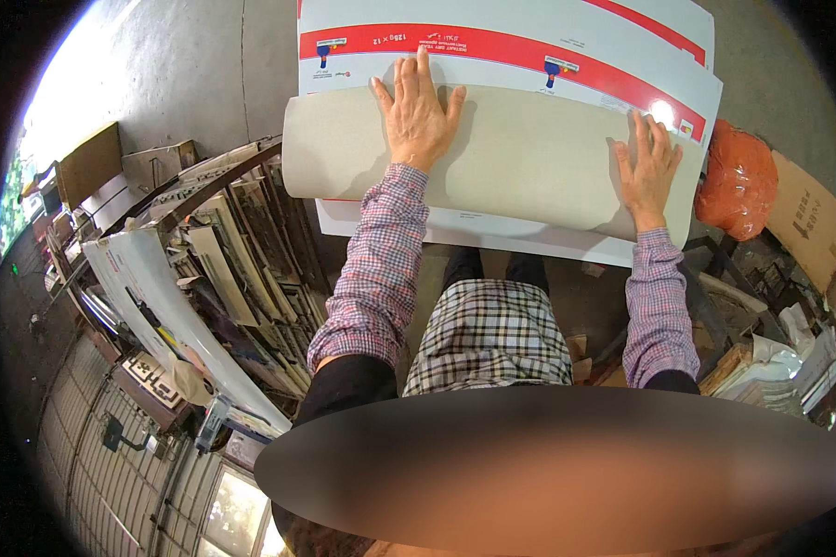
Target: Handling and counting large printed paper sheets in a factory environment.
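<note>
In front of me lies a stack of large white printed sheets with a red band [492, 54]. The near part of the top sheet curls back over itself, showing its plain grey-beige underside [529, 153]. My left hand [421, 116] is pressed on the left part of this curl, fingers spread, tips reaching over its far edge onto the red band. Near the right end of the curl, my right hand [647, 172] lies with fingers stretched out, touching the grey side. Neither hand grasps anything.
Left of the sheets stands a rack packed with upright boards [241, 251], with a white panel [149, 288] beside it. To the right are an orange wrapped bundle [738, 181] and a brown cardboard piece [808, 223]. Papers [762, 371] are piled at the lower right.
</note>
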